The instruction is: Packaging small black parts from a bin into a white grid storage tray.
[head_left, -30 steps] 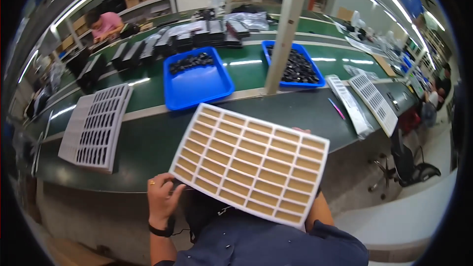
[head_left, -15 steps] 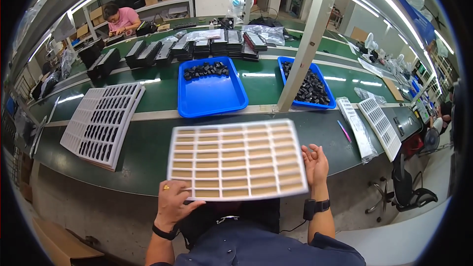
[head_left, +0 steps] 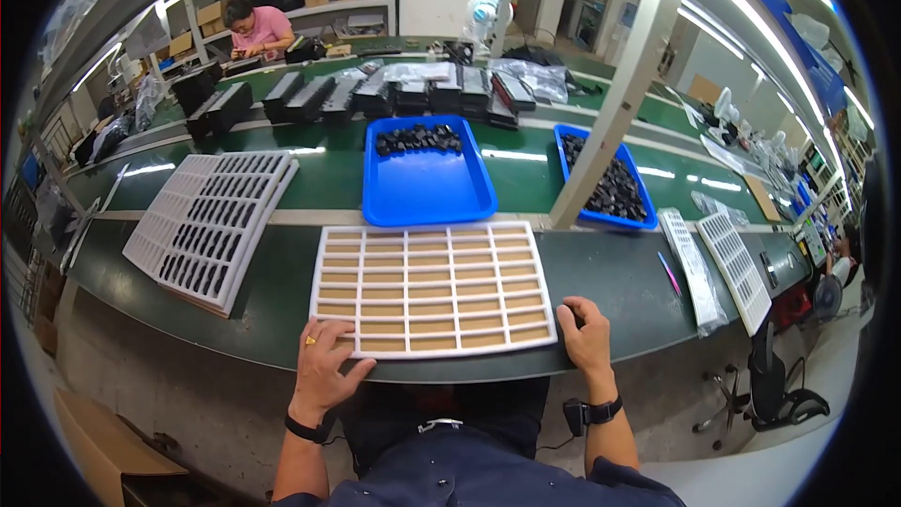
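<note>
A white tray (head_left: 431, 291) with a grid of bare compartments over a tan base lies on the dark green bench in front of me. My left hand (head_left: 324, 361) grips its near left corner, fingers over the rim and thumb along the front edge. Just off the tray's right side is my right hand (head_left: 587, 333), half curled, with thumb and fingers apart and nothing visible in it. Beyond the tray, a blue bin (head_left: 427, 192) holds small black parts heaped along its far side.
White trays (head_left: 211, 225), partly filled with black parts, are stacked at left. Another blue bin (head_left: 610, 183) of black parts stands behind a metal post (head_left: 624, 84). Right of it lie tweezers (head_left: 668, 274) and a bagged white strip (head_left: 693, 268). A co-worker (head_left: 258, 28) sits far left.
The tray has come down from a raised, tilted position onto the bench. My left hand stayed at its corner; my right hand turned over beside the right edge, fingers curling more. The view shifted slightly.
</note>
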A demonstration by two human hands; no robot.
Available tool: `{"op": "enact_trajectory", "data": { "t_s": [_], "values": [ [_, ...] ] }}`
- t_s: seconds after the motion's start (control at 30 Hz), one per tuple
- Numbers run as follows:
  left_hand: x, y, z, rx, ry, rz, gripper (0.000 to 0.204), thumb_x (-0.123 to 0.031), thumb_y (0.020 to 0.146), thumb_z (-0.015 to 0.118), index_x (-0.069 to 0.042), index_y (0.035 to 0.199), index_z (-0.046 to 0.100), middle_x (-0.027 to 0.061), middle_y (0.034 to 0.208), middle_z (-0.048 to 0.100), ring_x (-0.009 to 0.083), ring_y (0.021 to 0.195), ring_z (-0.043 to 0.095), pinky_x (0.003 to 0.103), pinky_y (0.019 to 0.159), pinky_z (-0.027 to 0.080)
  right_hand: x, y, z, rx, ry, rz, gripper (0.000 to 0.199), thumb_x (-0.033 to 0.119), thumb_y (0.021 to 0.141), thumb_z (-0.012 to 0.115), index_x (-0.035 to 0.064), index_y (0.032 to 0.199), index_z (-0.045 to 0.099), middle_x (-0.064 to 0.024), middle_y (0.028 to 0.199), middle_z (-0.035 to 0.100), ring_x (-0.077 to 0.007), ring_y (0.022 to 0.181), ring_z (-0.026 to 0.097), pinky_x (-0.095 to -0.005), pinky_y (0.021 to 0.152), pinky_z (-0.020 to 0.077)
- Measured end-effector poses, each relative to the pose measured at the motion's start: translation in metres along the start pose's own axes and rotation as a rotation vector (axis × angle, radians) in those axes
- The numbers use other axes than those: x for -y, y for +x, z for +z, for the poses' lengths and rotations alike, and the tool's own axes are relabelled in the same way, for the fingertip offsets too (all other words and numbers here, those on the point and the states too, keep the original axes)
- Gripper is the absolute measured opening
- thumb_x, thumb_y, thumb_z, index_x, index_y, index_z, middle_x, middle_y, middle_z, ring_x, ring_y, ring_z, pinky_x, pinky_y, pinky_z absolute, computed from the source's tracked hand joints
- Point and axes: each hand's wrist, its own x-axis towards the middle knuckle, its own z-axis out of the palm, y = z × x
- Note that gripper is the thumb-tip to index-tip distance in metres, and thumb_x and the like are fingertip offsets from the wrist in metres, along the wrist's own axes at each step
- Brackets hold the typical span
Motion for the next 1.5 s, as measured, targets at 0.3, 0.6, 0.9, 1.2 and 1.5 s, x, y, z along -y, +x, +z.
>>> {"op": "enact_trajectory", "data": {
  "t_s": [0.3, 0.6, 0.9, 1.2, 1.5],
  "values": [
    [0.024, -0.006, 0.021, -0.262, 0.035, -0.061, 0.021, -0.014, 0.080, 0.081, -0.005, 0.068, 0.066, 0.0076, 0.092, 0.069, 0.0316, 0.093, 0.065, 0.050, 0.101, 0.047, 0.156, 0.134, 0.105, 0.507, -0.108, -0.498, 0.035, 0.032, 0.101, 0.066, -0.0022, 0.106, 0.072, -0.0239, 0.101, 0.076, -0.0400, 0.093, 0.073, -0.0476, 0.084, 0.0571],
    [0.026, -0.005, 0.025, -0.336, 0.054, -0.046, 0.020, -0.010, 0.079, 0.078, -0.008, 0.066, 0.063, 0.0041, 0.082, 0.064, 0.0291, 0.086, 0.064, 0.046, 0.095, 0.050, 0.196, 0.195, 0.327, 0.593, -0.495, -0.459, 0.030, 0.029, 0.089, 0.070, 0.0008, 0.095, 0.079, -0.0235, 0.101, 0.077, -0.0417, 0.098, 0.076, -0.0501, 0.081, 0.0613],
    [0.028, -0.014, 0.013, -0.358, 0.023, -0.021, 0.020, -0.008, 0.078, 0.077, -0.009, 0.065, 0.062, 0.0038, 0.081, 0.064, 0.0286, 0.083, 0.064, 0.046, 0.094, 0.051, 0.135, 0.209, 0.249, 0.835, -0.698, -0.610, 0.024, 0.015, 0.083, 0.065, 0.0000, 0.095, 0.078, -0.0292, 0.102, 0.074, -0.0466, 0.096, 0.072, -0.0526, 0.084, 0.0587],
    [0.023, -0.003, 0.026, -0.388, 0.030, -0.056, 0.019, -0.005, 0.079, 0.074, -0.006, 0.065, 0.061, 0.0060, 0.080, 0.064, 0.0312, 0.085, 0.063, 0.047, 0.092, 0.051, 0.055, 0.240, 0.128, 0.791, -0.579, -0.641, 0.022, 0.006, 0.083, 0.063, 0.0038, 0.101, 0.074, -0.0239, 0.099, 0.073, -0.0465, 0.096, 0.068, -0.0534, 0.082, 0.0543],
    [0.014, -0.002, 0.028, -0.339, 0.099, -0.089, 0.020, -0.001, 0.081, 0.072, -0.004, 0.065, 0.059, 0.0083, 0.081, 0.063, 0.0327, 0.085, 0.063, 0.047, 0.092, 0.050, 0.033, 0.277, 0.141, 0.423, -0.847, -0.969, 0.021, 0.008, 0.085, 0.066, 0.0072, 0.104, 0.072, -0.0223, 0.094, 0.073, -0.0462, 0.088, 0.068, -0.0544, 0.080, 0.0546]
  ]
}}
